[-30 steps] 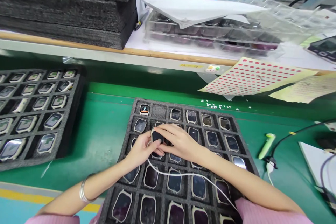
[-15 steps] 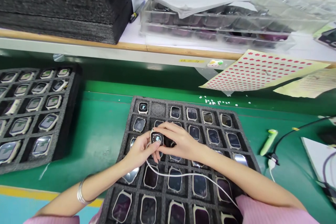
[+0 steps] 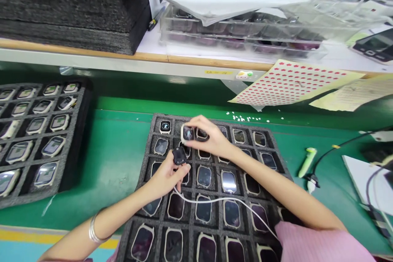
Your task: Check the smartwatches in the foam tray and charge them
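"While two hands are shown over the foam tray (image 3: 190, 224), how many things are held, and where?"

"Two are held. One watch (image 3: 188, 133) is gripped between the thumb and fingers of the right hand (image 3: 217, 141), above the far row of the tray, second place from the left. One black block (image 3: 179, 155) is gripped at the fingers of the left hand (image 3: 167, 178), nearer and slightly to the left; whether the thumb is pressed against it cannot be told."

"What else is counted?"

"One white cable (image 3: 215, 200) is laid across the tray. One lit watch face (image 3: 166, 127) is seen at the far row's left end. Five watches are counted in the right-hand column of a second tray (image 3: 68, 151), at the left."

"Which parts are obscured?"

"The nearest row and the second tray are cut off by the frame. Middle watches are covered by the hands and right forearm (image 3: 270, 180), so a full total cannot be given. Both cable ends are hidden."

"And the pose?"

"The left forearm (image 3: 135, 198), ringed by a silvery bracelet (image 3: 92, 229), is extended from the near left; the right is stretched from the near right, its fingers arched."
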The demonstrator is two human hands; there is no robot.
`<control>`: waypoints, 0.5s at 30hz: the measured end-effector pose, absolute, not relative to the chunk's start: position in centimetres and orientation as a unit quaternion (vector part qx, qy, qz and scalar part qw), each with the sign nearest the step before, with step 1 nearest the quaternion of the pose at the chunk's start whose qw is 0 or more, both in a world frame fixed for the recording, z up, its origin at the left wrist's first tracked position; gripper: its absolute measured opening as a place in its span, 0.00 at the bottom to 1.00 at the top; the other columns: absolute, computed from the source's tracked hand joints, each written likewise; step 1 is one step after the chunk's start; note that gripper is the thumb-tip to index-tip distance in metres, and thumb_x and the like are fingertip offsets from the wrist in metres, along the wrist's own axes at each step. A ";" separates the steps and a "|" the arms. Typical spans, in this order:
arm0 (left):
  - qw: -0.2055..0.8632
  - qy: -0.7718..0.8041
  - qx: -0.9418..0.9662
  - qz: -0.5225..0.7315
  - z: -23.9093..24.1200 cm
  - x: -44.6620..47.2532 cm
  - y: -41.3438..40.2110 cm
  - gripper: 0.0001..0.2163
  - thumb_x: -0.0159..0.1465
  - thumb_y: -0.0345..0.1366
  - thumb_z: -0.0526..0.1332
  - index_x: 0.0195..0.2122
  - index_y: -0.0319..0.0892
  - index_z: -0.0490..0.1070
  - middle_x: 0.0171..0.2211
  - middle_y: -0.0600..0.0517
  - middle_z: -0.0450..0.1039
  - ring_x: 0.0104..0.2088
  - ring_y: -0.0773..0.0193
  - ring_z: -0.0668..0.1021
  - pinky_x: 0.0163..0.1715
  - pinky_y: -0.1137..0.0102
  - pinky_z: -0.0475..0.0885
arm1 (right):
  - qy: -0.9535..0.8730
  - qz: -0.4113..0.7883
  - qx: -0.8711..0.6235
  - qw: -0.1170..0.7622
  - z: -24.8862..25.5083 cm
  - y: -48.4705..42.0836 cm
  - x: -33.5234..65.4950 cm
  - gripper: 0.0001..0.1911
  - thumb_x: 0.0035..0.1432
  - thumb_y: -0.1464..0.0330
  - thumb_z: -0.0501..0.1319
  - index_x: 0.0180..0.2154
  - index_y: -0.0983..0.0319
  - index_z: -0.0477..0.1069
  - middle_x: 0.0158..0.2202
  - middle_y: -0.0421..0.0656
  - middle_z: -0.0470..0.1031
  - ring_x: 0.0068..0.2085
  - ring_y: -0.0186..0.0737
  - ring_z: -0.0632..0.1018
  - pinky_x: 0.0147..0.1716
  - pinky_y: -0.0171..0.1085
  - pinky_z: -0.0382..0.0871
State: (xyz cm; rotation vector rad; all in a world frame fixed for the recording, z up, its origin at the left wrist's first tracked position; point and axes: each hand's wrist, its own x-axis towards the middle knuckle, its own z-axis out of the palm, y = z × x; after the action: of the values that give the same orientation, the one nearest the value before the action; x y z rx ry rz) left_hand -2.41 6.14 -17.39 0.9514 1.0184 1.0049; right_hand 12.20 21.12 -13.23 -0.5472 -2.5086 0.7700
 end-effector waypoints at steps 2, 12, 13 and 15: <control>0.659 0.437 0.419 0.448 -17.4 -2.4 6.3 0.15 0.64 0.45 0.58 0.42 0.43 0.55 0.24 0.61 0.60 0.16 0.75 0.67 0.15 0.79 0.69 | -0.926 0.209 -0.243 0.198 -13.9 22.8 11.6 0.19 0.57 0.64 0.65 0.49 0.63 0.68 0.43 0.49 0.70 0.46 0.48 0.71 0.46 0.48 0.66; 0.660 0.452 0.410 0.438 -15.8 -1.7 6.5 0.14 0.60 0.42 0.62 0.41 0.42 0.60 0.27 0.58 0.64 0.21 0.72 0.70 0.18 0.77 0.70 | -0.949 0.114 -0.285 0.072 -12.7 23.0 15.1 0.11 0.57 0.69 0.65 0.42 0.67 0.73 0.40 0.52 0.71 0.43 0.53 0.73 0.42 0.48 0.68; 0.662 0.451 0.402 0.444 -15.7 -1.3 6.6 0.14 0.60 0.41 0.62 0.40 0.41 0.61 0.27 0.57 0.65 0.23 0.71 0.72 0.20 0.76 0.71 | -0.947 0.110 -0.295 0.064 -12.8 23.1 15.2 0.11 0.55 0.69 0.67 0.40 0.67 0.74 0.38 0.52 0.71 0.40 0.52 0.73 0.40 0.48 0.68; 0.669 0.445 0.374 0.463 -15.4 -0.4 6.9 0.13 0.59 0.40 0.64 0.39 0.40 0.63 0.29 0.55 0.67 0.27 0.69 0.75 0.25 0.74 0.74 | -0.944 0.106 -0.308 0.057 -13.2 23.3 15.3 0.13 0.52 0.69 0.69 0.38 0.68 0.74 0.37 0.52 0.70 0.39 0.53 0.74 0.38 0.47 0.68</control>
State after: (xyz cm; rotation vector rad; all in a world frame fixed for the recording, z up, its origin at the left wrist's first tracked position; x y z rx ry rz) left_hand -0.45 6.87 -15.43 0.8441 1.0021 1.0433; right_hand 15.27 23.35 -13.24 -0.9326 -2.8615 0.3215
